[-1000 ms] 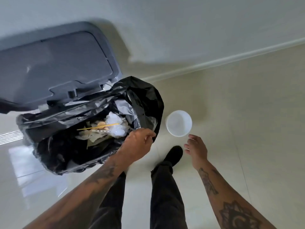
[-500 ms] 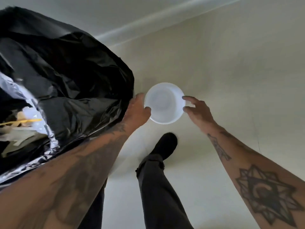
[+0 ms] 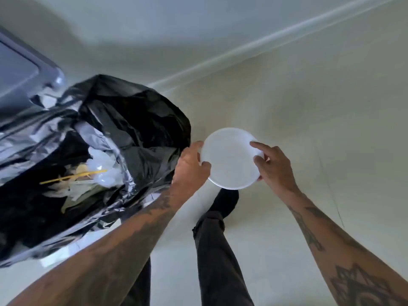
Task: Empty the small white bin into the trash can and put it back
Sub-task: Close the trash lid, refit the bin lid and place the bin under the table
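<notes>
The small white bin is round, open side up, and looks empty inside. My left hand grips its left rim and my right hand grips its right rim, holding it above the floor. Just to the left stands the trash can, lined with a black bag, its grey lid raised at the upper left. White scraps and a yellow stick lie inside the bag.
My leg in dark trousers and a black shoe stand on the pale tiled floor right under the bin. A white baseboard runs along the wall at the back.
A second ago the bin stood on the floor with my hands away from it. Both hands have since closed on its rim and lifted it. The view has swung back left over the can.
</notes>
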